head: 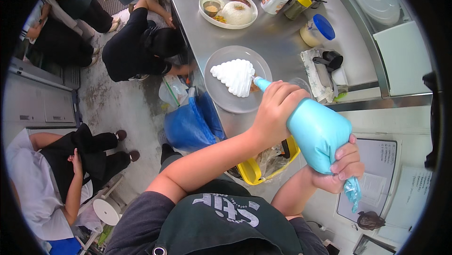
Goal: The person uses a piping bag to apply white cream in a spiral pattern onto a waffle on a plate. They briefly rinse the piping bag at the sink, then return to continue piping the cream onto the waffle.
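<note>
A light-blue piping bag (319, 131) full of filling is held at a slant over the counter. My left hand (280, 108) wraps around its narrow lower end, just behind the metal nozzle (253, 77). My right hand (340, 166) grips the gathered top, and the twisted tail hangs below the fist. The nozzle tip touches or nearly touches the right edge of piped white cream (235, 76). Ridged rows of this cream cover most of a brown baked piece (254, 86), whose right part shows bare. Both sit on a round grey plate (215, 94).
An oval plate (204, 18) with rice, sausage and sauce stands farther back on the steel counter (187, 11). Jars, a mug (274, 1) and black measuring cups (332, 59) line the right. Below are a blue bin (187, 126) and yellow-rimmed bin (252, 174). A person (137, 46) crouches at left; others stand nearby.
</note>
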Demonstrator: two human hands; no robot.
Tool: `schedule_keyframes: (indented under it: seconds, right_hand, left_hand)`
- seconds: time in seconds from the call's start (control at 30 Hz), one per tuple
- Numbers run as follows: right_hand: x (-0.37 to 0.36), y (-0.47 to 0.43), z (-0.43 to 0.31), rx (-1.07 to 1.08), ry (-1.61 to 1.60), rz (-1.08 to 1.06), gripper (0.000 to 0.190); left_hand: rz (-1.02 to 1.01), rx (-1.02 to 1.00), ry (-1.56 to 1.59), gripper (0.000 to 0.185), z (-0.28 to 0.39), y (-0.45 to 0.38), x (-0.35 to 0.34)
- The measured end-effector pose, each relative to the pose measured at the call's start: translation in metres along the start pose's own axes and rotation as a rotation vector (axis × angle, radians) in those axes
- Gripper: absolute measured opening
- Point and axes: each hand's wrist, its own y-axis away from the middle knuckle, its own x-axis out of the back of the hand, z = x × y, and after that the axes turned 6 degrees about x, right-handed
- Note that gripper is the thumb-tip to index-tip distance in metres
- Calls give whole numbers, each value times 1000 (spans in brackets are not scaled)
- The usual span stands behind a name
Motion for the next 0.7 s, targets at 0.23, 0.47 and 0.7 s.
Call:
schedule_keyframes:
  seconds: [0.23, 0.47, 0.7]
  right_hand:
    - [-5, -1, 11, 10, 39, -41, 16]
    - [-6, -3, 16, 9, 42, -68, 17]
    - [-7, -5, 21, 12, 39, -97, 17]
  left_hand:
    - [19, 46, 36, 46, -9, -3, -3]
    - [40, 62, 30, 47, -12, -5, -3]
    - [44, 67, 25, 49, -16, -6, -4]
